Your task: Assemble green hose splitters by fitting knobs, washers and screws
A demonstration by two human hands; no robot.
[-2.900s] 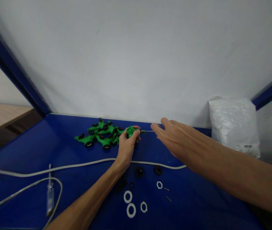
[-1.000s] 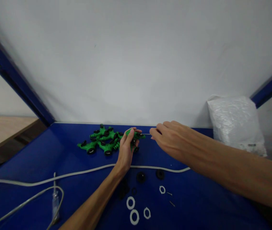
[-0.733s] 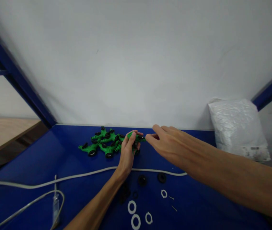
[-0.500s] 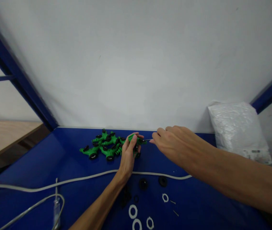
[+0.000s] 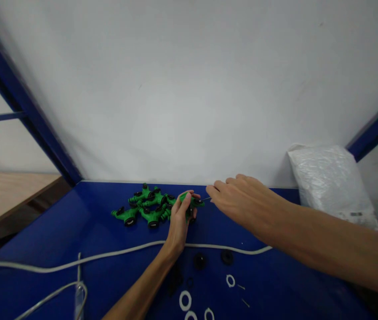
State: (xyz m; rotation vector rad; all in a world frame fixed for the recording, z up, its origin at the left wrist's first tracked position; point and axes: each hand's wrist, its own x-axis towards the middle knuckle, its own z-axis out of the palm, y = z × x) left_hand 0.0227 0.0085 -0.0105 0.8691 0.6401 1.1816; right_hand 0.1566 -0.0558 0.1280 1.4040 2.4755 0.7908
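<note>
My left hand [image 5: 180, 218] is closed around a green Y-shaped hose splitter [image 5: 195, 202] with black parts, its thumb on top. From my right hand [image 5: 233, 195], closed in a fist, a thin metal shaft [image 5: 206, 198] like a screwdriver's points left to the splitter's black part. The handle is hidden inside the fist, and whether the tip touches cannot be made out. Just left of my left hand lie several more green splitters [image 5: 153, 215] with black fittings, bunched on the blue table [image 5: 102, 240].
A white cable [image 5: 122, 252] crosses the table under my left forearm. Nearer lie black rings [image 5: 227, 256], white rings [image 5: 185, 301] and small pins or screws [image 5: 245, 303]. A clear-handled tool [image 5: 79, 295] lies at front left, a white plastic bag [image 5: 332, 182] at back right.
The shaft in my right hand now slants more, with the fist slightly left and raised relative to the splitter. My left hand keeps its hold. The whole view has shifted slightly.
</note>
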